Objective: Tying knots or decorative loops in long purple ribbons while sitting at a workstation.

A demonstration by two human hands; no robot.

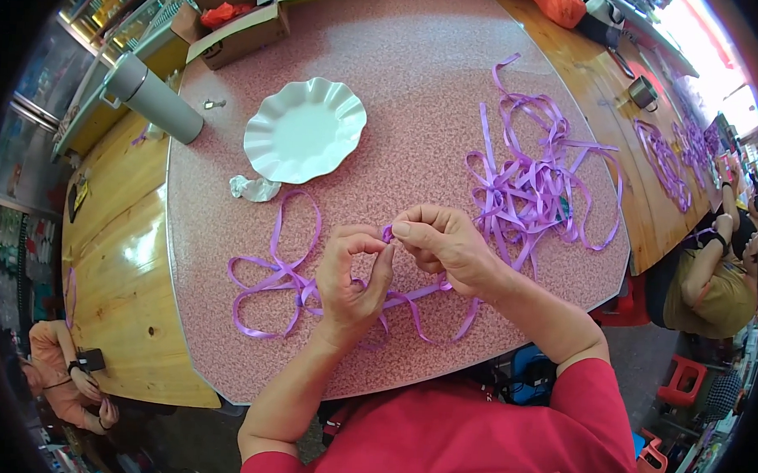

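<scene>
Near the middle front of the pink speckled table [419, 94], my left hand [349, 273] and my right hand [450, 244] meet fingertip to fingertip. Both pinch a small bunched part of a purple ribbon [387, 233], which looks knotted or folded there. Fingers hide much of it. From my hands the ribbon trails down over the table, and looped purple ribbon [278, 270] lies to the left. A tangled heap of purple ribbon [525, 188] rests to the right, beyond my right forearm.
A white scalloped plate [303, 132] and a crumpled wrapper [254, 189] lie at the far left. Behind them stand a grey tumbler [161, 100] and a cardboard box [244, 40]. A metal mug [643, 93] stands on the right wooden table. Other people [61, 358] sit at both sides.
</scene>
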